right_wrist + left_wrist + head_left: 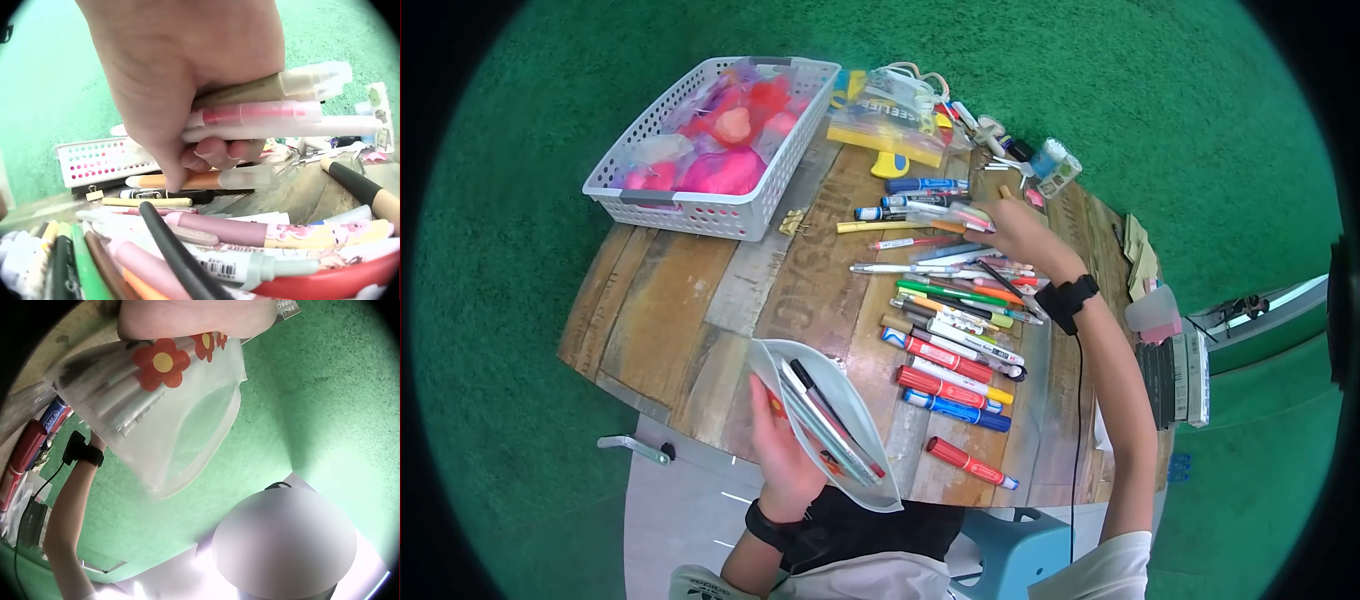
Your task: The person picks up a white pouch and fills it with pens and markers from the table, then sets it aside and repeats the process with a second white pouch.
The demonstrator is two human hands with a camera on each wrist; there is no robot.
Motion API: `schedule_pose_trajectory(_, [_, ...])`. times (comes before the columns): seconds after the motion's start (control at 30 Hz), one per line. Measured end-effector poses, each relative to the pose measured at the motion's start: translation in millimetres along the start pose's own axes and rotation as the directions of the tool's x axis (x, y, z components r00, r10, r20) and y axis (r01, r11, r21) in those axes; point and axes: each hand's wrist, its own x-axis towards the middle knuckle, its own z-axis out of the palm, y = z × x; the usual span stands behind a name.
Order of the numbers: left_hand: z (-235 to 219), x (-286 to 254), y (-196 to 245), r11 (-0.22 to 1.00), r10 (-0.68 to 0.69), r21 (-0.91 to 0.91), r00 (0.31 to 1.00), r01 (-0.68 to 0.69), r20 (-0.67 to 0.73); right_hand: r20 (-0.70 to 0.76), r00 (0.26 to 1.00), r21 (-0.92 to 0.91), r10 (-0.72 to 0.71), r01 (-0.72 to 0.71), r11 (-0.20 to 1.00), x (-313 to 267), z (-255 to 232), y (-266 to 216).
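A translucent pencil pouch (pixel 194 434) with red flowers (pixel 162 364) on its side is held in my left hand (pixel 785 450), over the near table edge. Its mouth gapes, and several pens (pixel 830 415) lie inside. At the far end of the pen row, my right hand (pixel 1018 238) grips a bunch of pens. In the right wrist view a capped beige pen (pixel 250 90), a pink one (pixel 269 114) and a whitish one (pixel 312 127) stick out of the fist. An orange pen (pixel 200 180) sits at the thumb tip. Loose pens and markers (pixel 960 290) lie below that hand.
A white basket (pixel 690 220) of pink and purple packets stands at the back left. Behind the pens are a yellow-edged bag (pixel 885 130), a yellow cutter (pixel 890 165) and a cotton-swab tub (pixel 1050 158). Gold binder clips (pixel 793 222) lie by the basket. A cable (pixel 1078 400) hangs from the right wrist.
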Motion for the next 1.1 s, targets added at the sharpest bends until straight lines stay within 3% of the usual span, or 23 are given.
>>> schedule_pose_trajectory(0.07, [-1,0,0,1.0,0.0,0.003,1.0,0.0,0.021,-0.004,1.0,0.073,-0.017,0.017,0.997,-4,-5,0])
schedule_pose_trajectory(0.13, [1,-2,1,1.0,0.004,0.028,1.0,-0.004,0.005,0.095,0.991,0.233,0.092,-0.112,0.966,-9,-20,-12])
schedule_pose_trajectory(0.37, [-4,-1,2,1.0,0.005,0.018,0.999,-0.006,0.034,0.065,0.997,0.32,0.033,-0.052,0.946,-13,-15,-8])
schedule_pose_trajectory(0.47, [-9,2,1,1.0,0.011,0.018,0.998,-0.012,0.062,0.13,0.985,0.474,0.113,-0.161,0.866,-13,-20,-15])
schedule_pose_trajectory(0.53, [-6,1,1,1.0,0.017,0.005,1.0,-0.017,0.026,0.236,0.959,0.601,0.159,-0.272,0.752,-12,-24,-18])
schedule_pose_trajectory(0.63, [-3,0,0,0.999,0.035,0.023,0.999,-0.035,0.017,0.203,0.941,0.679,0.272,-0.335,0.653,-12,-23,-26])
schedule_pose_trajectory(0.87, [1,0,0,1.0,0.022,0.01,1.0,-0.022,0.015,0.091,0.994,0.689,0.062,-0.108,0.717,-5,-9,-11])
schedule_pose_trajectory(0.93, [2,0,0,1.0,0.026,0.005,1.0,-0.026,0.018,-0.221,0.975,0.437,0.034,0.068,0.897,-1,-6,-19])
schedule_pose_trajectory(0.97, [2,-1,0,1.0,0.026,0.006,1.0,-0.026,0.017,-0.221,0.975,0.438,0.034,0.067,0.897,2,-6,-21])
schedule_pose_trajectory(1.03, [2,-1,0,0.999,0.028,0.014,0.999,-0.028,0.017,-0.088,0.996,0.272,-0.008,0.032,0.962,9,-12,-27])
schedule_pose_trajectory(1.07, [2,-1,0,1.0,0.026,0.017,1.0,-0.026,0.016,-0.088,0.996,0.274,-0.006,0.03,0.961,11,-13,-32])
schedule_pose_trajectory(1.1, [3,-1,0,0.999,0.03,0.016,0.999,-0.03,0.014,0.0,1.0,0.259,0.022,-0.022,0.966,14,-15,-39])
